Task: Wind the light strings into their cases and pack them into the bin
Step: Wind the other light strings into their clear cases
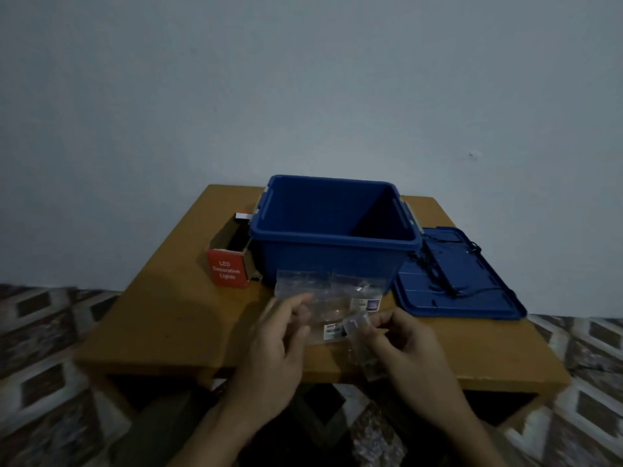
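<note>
An open blue bin (333, 246) stands at the back of a small wooden table (175, 315). In front of it lie clear plastic cases (323, 288) with small labels. My left hand (281, 335) holds the edge of one clear case with curled fingers. My right hand (399, 335) pinches a small clear box-shaped piece (357, 326) beside it. A red carton marked "LED Decorative Lights" (227, 269) sits open left of the bin. A black light string (438, 264) sprawls over the blue lid (468, 281) on the right.
The table stands against a pale wall (303, 79). Patterned tiled floor (40, 348) surrounds it. The lid overhangs the table's right side. My knees are under the near edge.
</note>
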The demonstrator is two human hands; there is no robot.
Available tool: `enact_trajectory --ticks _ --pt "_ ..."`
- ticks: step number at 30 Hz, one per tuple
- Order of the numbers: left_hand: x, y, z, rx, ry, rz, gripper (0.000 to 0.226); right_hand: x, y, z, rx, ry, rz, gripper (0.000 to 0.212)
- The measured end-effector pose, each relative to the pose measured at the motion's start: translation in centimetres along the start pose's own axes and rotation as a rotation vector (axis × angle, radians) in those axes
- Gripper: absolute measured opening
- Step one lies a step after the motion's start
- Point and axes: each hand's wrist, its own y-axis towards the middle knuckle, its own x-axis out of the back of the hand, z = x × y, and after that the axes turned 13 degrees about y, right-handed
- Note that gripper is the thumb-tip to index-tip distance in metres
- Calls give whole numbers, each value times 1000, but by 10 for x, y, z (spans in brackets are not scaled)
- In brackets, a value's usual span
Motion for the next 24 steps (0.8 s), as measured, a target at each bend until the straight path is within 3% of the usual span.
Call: enact_trajectory --ticks 6,11,17,24 --pt "5 7 15 -159 104 23 42 13 2 1 -50 -68 97 23" --pt "1 9 24 -166 52 7 43 30 10 16 33 -51 162 13" --pt "1 9 28 -145 -21 25 47 22 26 30 204 -76 147 11" --pt "1 11 30 -165 15 55 48 4 35 28 271 -53 132 14"
